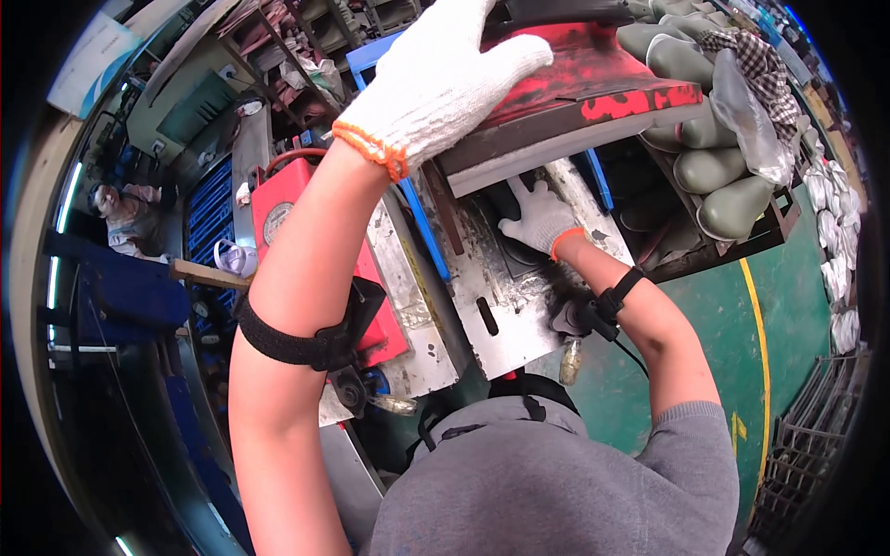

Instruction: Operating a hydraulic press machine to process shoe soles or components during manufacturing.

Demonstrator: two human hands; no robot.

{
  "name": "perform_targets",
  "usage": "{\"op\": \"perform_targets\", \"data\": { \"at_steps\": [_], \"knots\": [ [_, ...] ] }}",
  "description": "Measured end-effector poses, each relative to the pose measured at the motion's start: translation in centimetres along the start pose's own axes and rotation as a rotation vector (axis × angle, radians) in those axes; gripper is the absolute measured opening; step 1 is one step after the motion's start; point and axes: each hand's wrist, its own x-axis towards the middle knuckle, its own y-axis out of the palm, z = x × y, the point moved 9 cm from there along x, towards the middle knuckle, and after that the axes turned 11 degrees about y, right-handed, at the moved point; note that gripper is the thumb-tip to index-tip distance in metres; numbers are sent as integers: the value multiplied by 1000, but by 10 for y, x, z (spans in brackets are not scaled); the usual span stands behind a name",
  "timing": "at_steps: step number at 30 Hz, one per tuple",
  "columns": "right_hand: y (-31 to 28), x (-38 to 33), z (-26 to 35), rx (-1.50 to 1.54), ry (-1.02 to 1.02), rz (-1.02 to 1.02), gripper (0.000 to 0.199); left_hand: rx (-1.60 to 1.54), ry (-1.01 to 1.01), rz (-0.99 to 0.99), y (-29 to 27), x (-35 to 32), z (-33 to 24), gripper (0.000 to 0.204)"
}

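My left hand (431, 88), in a white knit glove with an orange cuff, is raised in front of the red and black machine head (593, 79). Its thumb stands apart from the fingers, whose tips run out of the picture at the top; whether it touches the head I cannot tell. Beneath that head, my right hand (540, 221), gloved the same way, reaches over a dark, flat piece (524, 255) on the stained metal bed (505, 324). Its fingers are spread, with some tips in shadow. I cannot make out the dark piece's kind.
Grey-green rubber boots (732, 208) crowd a rack at the right, with a clear plastic bag (751, 120) on them. A red machine housing (297, 195) stands left. Blue bars (422, 227) flank the bed. Another person (130, 213) is far left. A wire rack (807, 445) stands lower right.
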Motion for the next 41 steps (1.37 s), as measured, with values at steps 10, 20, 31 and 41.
{"op": "perform_targets", "data": {
  "at_steps": [10,20,31,41],
  "knots": [
    [-1,-3,-2,53,-71,-104,97,94,39,-32,11,-8,-6,61],
    [-5,-5,-8,77,-55,-65,98,67,-19,6,14,-9,-5,64],
    [-7,-4,-8,81,-93,-68,97,68,-2,14,13,-8,-5,65],
    [-3,-4,-9,63,-71,-29,98,50,-2,16,14,-9,-5,66]
  ]
}}
